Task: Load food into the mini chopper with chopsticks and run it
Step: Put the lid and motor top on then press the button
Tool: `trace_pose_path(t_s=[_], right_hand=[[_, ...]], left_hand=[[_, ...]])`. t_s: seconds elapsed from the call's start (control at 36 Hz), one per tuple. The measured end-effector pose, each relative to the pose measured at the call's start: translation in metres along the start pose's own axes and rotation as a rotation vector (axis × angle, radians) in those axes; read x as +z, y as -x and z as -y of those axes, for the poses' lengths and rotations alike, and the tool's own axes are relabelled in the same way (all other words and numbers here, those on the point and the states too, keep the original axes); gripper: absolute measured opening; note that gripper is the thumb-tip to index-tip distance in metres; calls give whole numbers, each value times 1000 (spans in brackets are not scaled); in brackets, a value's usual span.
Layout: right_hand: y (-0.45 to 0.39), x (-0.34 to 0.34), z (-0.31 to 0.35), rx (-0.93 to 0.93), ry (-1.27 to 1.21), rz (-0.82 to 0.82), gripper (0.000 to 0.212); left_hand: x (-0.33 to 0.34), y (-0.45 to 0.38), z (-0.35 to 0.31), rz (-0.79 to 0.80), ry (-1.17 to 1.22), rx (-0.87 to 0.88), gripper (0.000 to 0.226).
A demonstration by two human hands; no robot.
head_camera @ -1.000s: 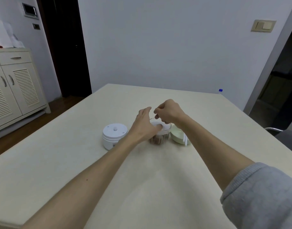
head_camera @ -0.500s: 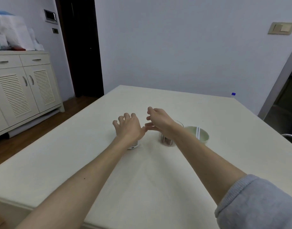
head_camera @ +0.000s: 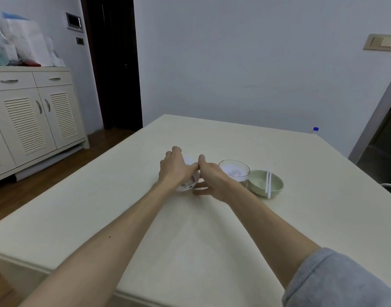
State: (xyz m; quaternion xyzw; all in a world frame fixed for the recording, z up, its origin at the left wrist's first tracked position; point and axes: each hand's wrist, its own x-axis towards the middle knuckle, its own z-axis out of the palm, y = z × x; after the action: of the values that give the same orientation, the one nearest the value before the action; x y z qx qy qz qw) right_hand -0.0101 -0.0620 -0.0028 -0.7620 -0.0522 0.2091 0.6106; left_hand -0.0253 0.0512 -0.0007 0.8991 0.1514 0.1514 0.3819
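Observation:
The white motor unit [head_camera: 188, 183] of the mini chopper is tilted on the table, held between both hands. My left hand [head_camera: 175, 168] wraps over its top and left side. My right hand [head_camera: 209, 178] grips its right side, fingers underneath. Just to the right stands the clear chopper cup [head_camera: 234, 171], with a white cover visible inside its rim. A pale green bowl [head_camera: 266, 185] sits further right with white chopsticks [head_camera: 268, 182] laid across it.
The cream table [head_camera: 190, 240] has its front edge close to me and its left edge dropping to a wood floor. A white cabinet [head_camera: 30, 120] stands at the left wall. A small bottle cap [head_camera: 315, 129] shows at the table's far right edge.
Both hands left the chopper cup and moved left to the white motor unit. They now grip it and it tilts. The camera has swung so things sit more to the right.

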Motion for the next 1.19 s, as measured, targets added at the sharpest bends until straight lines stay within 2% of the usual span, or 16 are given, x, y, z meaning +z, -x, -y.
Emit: trace_pose_path(t_s=[0.11,0.33,0.39,0.53,0.64,0.86,0.94,1.03,1.19], right_hand=[[2,-3,7,-5,-161,21,58],[11,-7,17,-4,-620,124,46],[11,-8,21,-24,-664,106,44],[8,-15,32,-94,-519,9,39],[7,-27,37,-128,-444,-54,37],[7,-60,46,-204,-71,-319,37],[8,-72,45,-252,54,-387,48],[9,-81,45,-299,172,-438,54],[9,-92,39,-357,411,-447,65]], left_hand=[[-5,-5,-7,-28,152,7,76],[-3,-8,-21,-111,418,12,71],[-2,-6,-24,-136,464,31,68],[3,-1,-33,-132,546,131,54],[8,2,-41,-123,565,189,53],[15,7,-47,28,633,223,47],[22,8,-45,89,625,229,46],[31,7,-42,146,580,234,53],[49,6,-31,247,391,241,86]])
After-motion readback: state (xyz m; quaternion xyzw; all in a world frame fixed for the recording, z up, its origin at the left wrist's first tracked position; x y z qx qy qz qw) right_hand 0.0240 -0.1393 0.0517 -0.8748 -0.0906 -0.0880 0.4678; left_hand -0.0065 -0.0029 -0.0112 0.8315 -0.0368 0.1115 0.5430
